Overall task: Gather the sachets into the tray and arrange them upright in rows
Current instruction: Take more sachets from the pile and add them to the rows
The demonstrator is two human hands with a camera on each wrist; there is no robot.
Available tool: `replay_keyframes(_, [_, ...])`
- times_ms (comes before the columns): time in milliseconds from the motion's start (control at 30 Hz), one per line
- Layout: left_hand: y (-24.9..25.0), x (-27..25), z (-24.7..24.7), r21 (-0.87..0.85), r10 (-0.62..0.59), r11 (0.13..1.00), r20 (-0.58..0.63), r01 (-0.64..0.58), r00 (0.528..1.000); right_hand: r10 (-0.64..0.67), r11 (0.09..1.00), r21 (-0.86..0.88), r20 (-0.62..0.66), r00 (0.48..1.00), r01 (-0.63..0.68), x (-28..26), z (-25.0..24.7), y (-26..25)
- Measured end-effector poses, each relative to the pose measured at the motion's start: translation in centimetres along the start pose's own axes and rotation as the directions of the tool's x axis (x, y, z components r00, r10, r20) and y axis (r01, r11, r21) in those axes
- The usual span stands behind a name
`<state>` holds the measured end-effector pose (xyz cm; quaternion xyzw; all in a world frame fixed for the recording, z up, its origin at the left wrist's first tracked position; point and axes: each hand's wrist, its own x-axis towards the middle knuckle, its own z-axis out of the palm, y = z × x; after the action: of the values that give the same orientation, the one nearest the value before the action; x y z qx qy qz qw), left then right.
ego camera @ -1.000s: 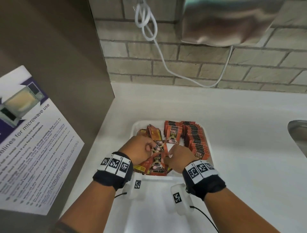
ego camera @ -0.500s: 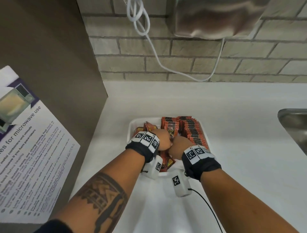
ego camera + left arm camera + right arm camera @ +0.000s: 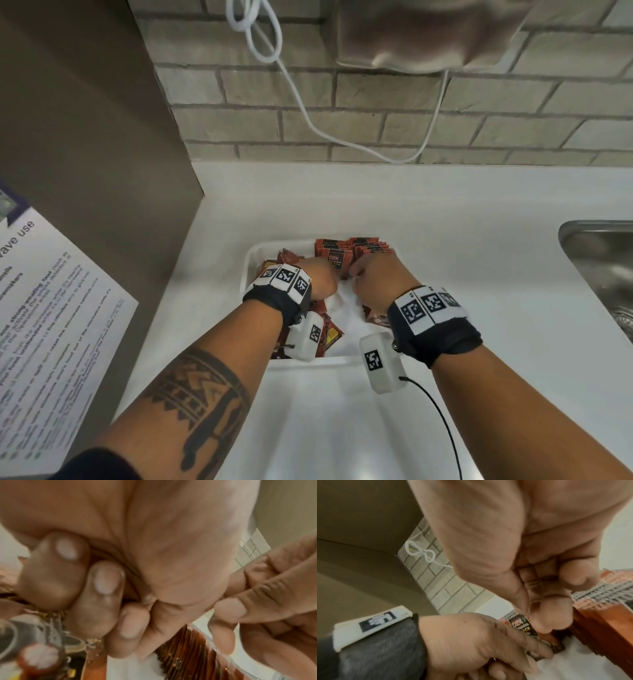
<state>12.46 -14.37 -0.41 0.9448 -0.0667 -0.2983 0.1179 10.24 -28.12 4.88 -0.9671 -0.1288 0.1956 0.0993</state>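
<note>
Standing on edge in the white rectangular plastic tray [image 3: 251, 265], the red-orange foil coffee sachets [image 3: 371, 247] form a packed row along its 3 o'clock wall. A front sachet printed "D2X" [image 3: 337, 262] faces the camera at the tray's 12 o'clock end, pinched between both hands. The left hand [image 3: 320, 279] has its fingers curled, with thumb and forefinger on the sachet's lower edge [image 3: 537, 637]. The right hand [image 3: 375, 282] curls its fingertips [image 3: 546, 616] on the sachet's upper part; the blurred wrist view leaves the exact contact uncertain. Loose sachets [image 3: 329, 334] lie flat and jumbled toward 8 o'clock. The tray rests on a white countertop [image 3: 479, 240]; a steel sink [image 3: 599, 260] lies at 3 o'clock, a looped white cable [image 3: 263, 37] on the grey brick wall [image 3: 376, 113] at 12 o'clock.
</note>
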Motion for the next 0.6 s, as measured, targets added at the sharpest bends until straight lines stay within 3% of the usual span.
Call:
replay_keyframes(300, [-0.2, 0.7, 0.2, 0.042, 0.072, 0.997, -0.01, -0.071, 0.997, -0.038, 0.999, 0.01, 0.002, 0.999, 0.038, 1.5, 1.3, -0.1])
replay_keyframes(600, [-0.9, 1.6, 0.8, -0.028, 0.057, 0.998, -0.028, -0.058, 0.998, -0.034, 0.999, 0.009, 0.017, 0.999, 0.033, 2.4, 2.0, 0.3])
